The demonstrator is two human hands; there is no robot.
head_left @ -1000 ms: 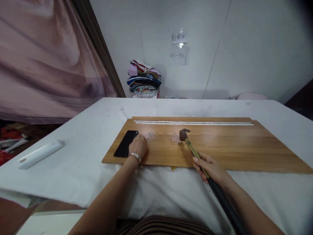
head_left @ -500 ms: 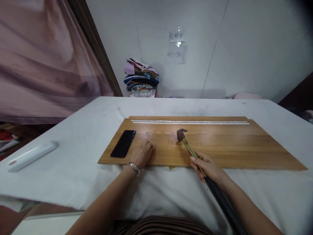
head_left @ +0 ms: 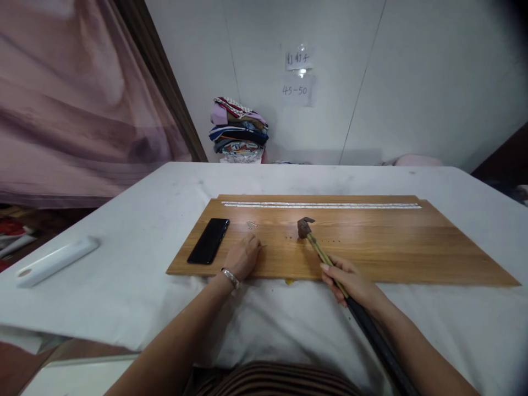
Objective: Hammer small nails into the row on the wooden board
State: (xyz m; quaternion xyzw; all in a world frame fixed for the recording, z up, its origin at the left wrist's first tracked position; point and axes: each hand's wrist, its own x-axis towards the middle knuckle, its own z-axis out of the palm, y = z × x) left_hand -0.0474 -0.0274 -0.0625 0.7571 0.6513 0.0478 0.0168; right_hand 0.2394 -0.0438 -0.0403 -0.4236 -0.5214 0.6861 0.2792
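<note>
My left hand (head_left: 243, 256) rests on the wooden board (head_left: 396, 242), its fingers pinching a thin nail (head_left: 263, 246) that points right. A few loose nails (head_left: 251, 224) lie just beyond it. In my right hand (head_left: 345, 278) is a claw hammer (head_left: 325, 257), gripped by its wooden handle; the rusty head is over the middle of the board and the dark lower handle runs back along my forearm. Near the hammer head, a row of small dark dots (head_left: 334, 241), nail heads or holes, marks the board. I cannot tell which.
A black phone (head_left: 208, 241) lies on the board's left end. Two white measuring strips (head_left: 322, 205) run along the far side. On the white table (head_left: 136, 220) is a long white plastic object (head_left: 58, 260). Folded clothes (head_left: 238, 131) are stacked by the wall.
My left hand has shifted slightly right and up with the nail. My right hand and the hammer stay almost where they were.
</note>
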